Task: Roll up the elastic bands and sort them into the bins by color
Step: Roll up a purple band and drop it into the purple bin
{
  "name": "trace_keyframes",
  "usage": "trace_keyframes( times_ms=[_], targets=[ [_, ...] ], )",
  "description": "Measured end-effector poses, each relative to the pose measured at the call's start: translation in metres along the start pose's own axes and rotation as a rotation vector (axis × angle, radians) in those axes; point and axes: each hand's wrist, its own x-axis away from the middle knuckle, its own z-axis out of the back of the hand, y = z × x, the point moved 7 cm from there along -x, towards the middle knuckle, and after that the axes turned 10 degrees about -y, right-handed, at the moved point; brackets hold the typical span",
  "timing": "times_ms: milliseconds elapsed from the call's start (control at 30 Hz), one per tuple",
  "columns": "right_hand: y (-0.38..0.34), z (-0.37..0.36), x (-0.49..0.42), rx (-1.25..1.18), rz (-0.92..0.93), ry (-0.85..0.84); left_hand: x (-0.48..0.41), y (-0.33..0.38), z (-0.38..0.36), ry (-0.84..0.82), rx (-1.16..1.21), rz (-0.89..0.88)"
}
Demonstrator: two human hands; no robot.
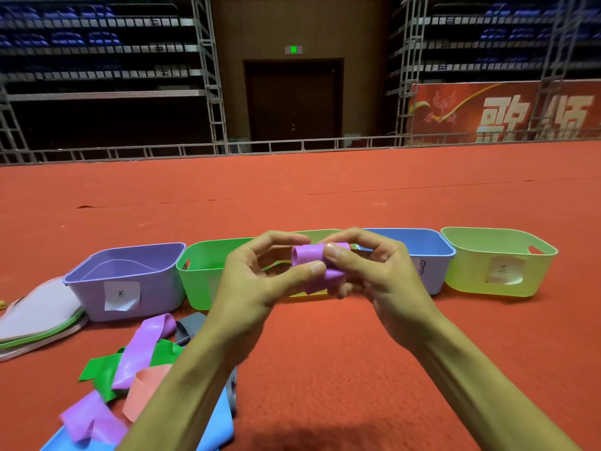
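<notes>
Step in hand: rolling. We hold a purple flat elastic band point(312, 260), mostly wound into a short fat roll. It is in the air, right of the lilac plastic bin point(153, 297) that bears a paper label, and in front of the bin row.

Left hand point(257, 278) pinches the roll's left part, thumb across the front and fingers curled behind. Right hand point(383, 271) pinches the right end, thumb on top. A loose tail shows under the roll, so we judge the winding not quite done.

In line to the right of the lilac bin:
- a green plastic bin point(198, 284) just beside it
- one bin mostly hidden by our hands
- a blue plastic bin point(429, 255)
- a pale yellow-green plastic bin point(471, 275)

Nearer us than the lilac bin lies a loose pile of flat elastic bands point(146, 349) in purple, green, pink, grey and blue, all unrolled. Left of the lilac bin is a stack of flat lids point(39, 317).

Next, as we judge it: wind in the tail and keep the pinch tight so the roll cannot spring open. Then carry it left and drop it in the lilac bin, the colour match.
</notes>
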Motion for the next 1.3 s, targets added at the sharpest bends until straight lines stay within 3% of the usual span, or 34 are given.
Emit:
trace_keyframes(
  times_ms=[467,600,700,967,1300],
  targets=[
    [0.004,-0.009,0.009,0.032,0.042,0.001,0.002,-0.004,-0.004,-0.118,0.046,0.183],
    [0.008,-0.009,0.011,0.012,0.051,0.002,0.003,-0.005,0.001,-0.087,-0.051,0.208],
    [0.008,-0.01,0.012,-0.003,0.038,0.003,0.008,-0.004,0.002,-0.083,-0.086,0.192],
    [0.02,-0.013,0.011,-0.106,-0.066,0.015,0.014,0.0,0.008,0.12,-0.231,0.005],
    [0.042,-0.008,0.009,-0.353,-0.159,0.028,0.014,-0.009,0.015,0.117,-0.162,-0.033]
  ],
)
